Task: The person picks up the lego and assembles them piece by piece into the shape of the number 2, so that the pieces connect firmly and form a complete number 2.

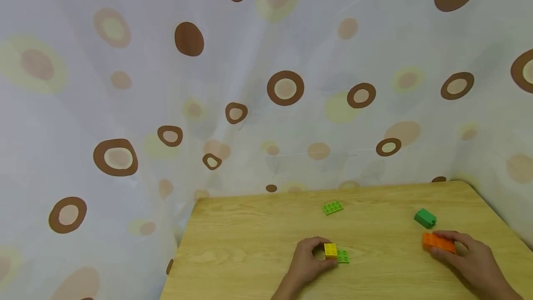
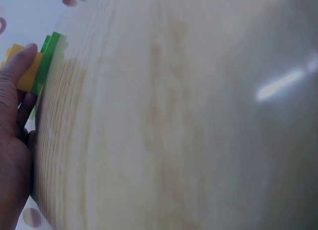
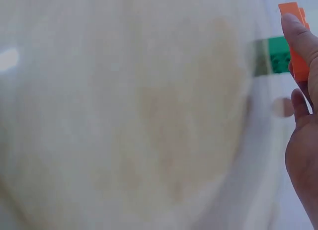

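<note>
In the head view my left hand [image 1: 325, 254] pinches a yellow brick [image 1: 331, 250] that sits on one end of a green plate [image 1: 343, 257] at the table's near middle. The left wrist view shows my left hand [image 2: 20, 86], its fingertip on the yellow brick [image 2: 26, 75] against the green plate [image 2: 47, 60]. My right hand [image 1: 438, 244] grips a long orange brick [image 1: 438, 242] lying on the table at the right. A dark green brick [image 1: 425, 218] lies just beyond it, apart. The right wrist view has my right hand [image 3: 301, 66], the orange brick [image 3: 291, 10] and the dark green brick [image 3: 278, 54].
A light green plate [image 1: 332, 207] lies alone toward the back of the wooden table [image 1: 250, 240]. A spotted curtain [image 1: 250, 82] hangs close behind and beside the table. The table's left edge and back right corner are near.
</note>
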`<state>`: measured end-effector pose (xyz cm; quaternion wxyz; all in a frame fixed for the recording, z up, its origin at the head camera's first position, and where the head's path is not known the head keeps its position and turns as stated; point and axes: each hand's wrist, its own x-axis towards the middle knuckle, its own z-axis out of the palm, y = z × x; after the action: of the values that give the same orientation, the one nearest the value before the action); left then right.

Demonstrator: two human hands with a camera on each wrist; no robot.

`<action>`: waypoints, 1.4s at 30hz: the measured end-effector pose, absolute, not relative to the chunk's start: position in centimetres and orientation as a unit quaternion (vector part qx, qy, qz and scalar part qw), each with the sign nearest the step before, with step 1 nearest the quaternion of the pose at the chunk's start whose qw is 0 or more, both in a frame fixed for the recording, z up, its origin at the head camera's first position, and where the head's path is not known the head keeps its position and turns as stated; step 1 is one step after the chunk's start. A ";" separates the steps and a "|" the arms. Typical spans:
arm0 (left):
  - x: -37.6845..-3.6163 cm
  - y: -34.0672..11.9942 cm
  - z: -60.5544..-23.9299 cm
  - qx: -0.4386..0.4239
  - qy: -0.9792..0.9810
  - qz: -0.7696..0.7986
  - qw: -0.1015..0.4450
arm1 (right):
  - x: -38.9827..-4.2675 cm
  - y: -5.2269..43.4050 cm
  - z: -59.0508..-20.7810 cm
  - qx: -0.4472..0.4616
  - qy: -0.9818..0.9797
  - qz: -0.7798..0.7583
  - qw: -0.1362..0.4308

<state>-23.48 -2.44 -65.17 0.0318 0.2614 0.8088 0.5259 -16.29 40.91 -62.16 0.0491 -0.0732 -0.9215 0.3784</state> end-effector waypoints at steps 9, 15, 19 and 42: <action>-23.5 -2.6 -65.1 0.256 0.786 0.560 0.054 | -18.0 38.2 -59.2 0.009 -0.911 0.385 0.150; -23.5 -2.6 -65.0 0.252 0.785 0.564 0.052 | -19.2 34.4 -57.4 0.072 -0.898 0.399 0.173; -23.6 -2.6 -65.0 0.247 0.788 0.562 0.054 | -19.7 31.5 -56.9 0.132 -0.885 0.406 0.186; -23.5 -2.9 -65.4 0.256 0.782 0.567 0.035 | -20.5 20.9 -59.4 0.267 -0.840 0.452 0.140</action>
<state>-23.51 -2.89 -65.37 0.0347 0.2564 0.7822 0.5668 -20.48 20.94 -59.38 0.1400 0.2666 -0.8396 0.4521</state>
